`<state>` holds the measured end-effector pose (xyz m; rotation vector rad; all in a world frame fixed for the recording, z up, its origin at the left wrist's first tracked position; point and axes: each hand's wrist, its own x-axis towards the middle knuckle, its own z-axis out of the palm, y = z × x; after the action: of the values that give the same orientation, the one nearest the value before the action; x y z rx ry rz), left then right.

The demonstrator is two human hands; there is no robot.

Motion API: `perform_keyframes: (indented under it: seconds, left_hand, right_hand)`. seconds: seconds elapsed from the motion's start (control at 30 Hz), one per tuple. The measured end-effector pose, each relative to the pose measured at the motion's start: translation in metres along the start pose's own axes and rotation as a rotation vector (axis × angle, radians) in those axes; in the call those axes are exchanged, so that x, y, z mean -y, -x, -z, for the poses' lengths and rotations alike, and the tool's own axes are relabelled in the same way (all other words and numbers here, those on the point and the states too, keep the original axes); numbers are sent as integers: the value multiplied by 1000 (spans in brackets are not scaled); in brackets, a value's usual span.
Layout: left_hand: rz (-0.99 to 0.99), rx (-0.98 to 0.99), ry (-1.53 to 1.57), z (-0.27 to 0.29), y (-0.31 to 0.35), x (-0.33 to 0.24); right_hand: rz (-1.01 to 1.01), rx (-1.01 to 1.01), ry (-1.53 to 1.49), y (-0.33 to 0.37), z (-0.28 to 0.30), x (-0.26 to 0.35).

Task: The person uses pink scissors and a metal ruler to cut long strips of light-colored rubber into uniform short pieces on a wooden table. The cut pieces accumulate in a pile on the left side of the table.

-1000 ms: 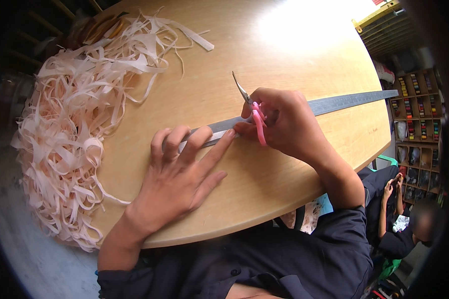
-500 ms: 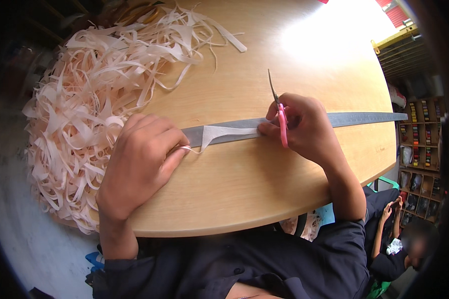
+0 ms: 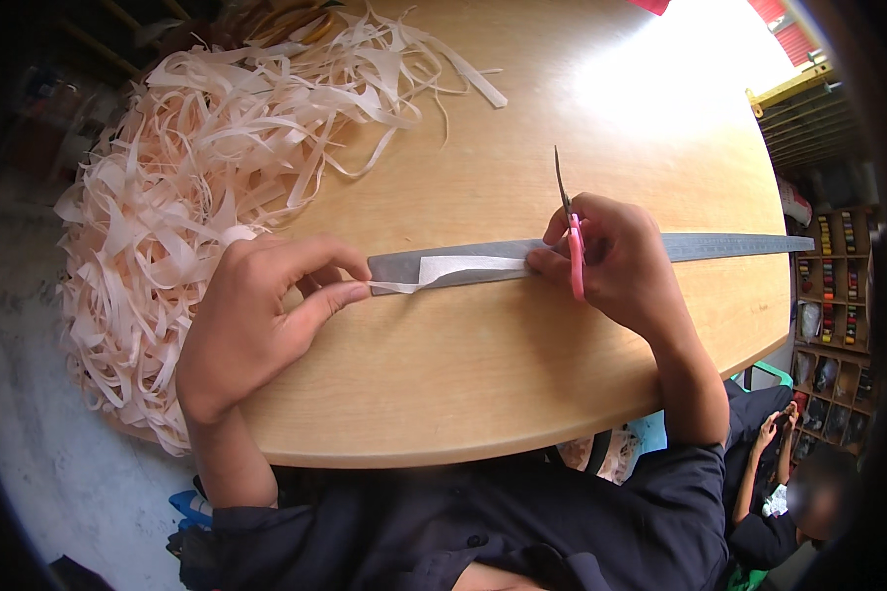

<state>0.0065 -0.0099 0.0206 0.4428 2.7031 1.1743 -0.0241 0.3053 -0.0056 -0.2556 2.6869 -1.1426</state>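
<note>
A long grey metal ruler [image 3: 734, 245] lies across the wooden table in front of me. On it rests a pale strip of fabric [image 3: 468, 267], wide at a squared corner and drawn out into a thin tail on the left. My left hand [image 3: 256, 315] pinches that tail between thumb and forefinger by the ruler's left end. With my right hand [image 3: 616, 256] I hold pink-handled scissors [image 3: 576, 258], blades pointing away from me. The right fingertips also press the strip's right part onto the ruler; what lies under them is hidden.
A large heap of pale fabric strips [image 3: 187, 177] covers the table's left side. Dark and yellowish things [image 3: 296, 25] sit behind it. At the right stand shelves with coloured spools [image 3: 828, 276]. A seated person [image 3: 769, 443] is at the lower right, beyond the table edge.
My left hand has turned and its fingers have opened out, showing the pinched tail, now pulled straighter to the left. The right hand stays on the strip with the scissors. The view has shifted slightly.
</note>
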Motion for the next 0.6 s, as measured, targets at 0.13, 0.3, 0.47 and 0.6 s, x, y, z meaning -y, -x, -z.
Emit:
perform_keyframes:
  seconds: [0.13, 0.3, 0.47, 0.6]
  left_hand:
    - [-22, 8, -54, 2, 0, 1]
    - [-64, -36, -88, 1, -1, 3]
    - [5, -13, -125, 2, 0, 3]
    - [31, -23, -58, 0, 0, 3]
  right_hand:
    - [5, -1, -61, 0, -1, -1]
    - [-30, 19, -42, 0, 1, -1]
    - [19, -2, -38, 0, 0, 0]
    - [-17, 17, -41, 0, 0, -2]
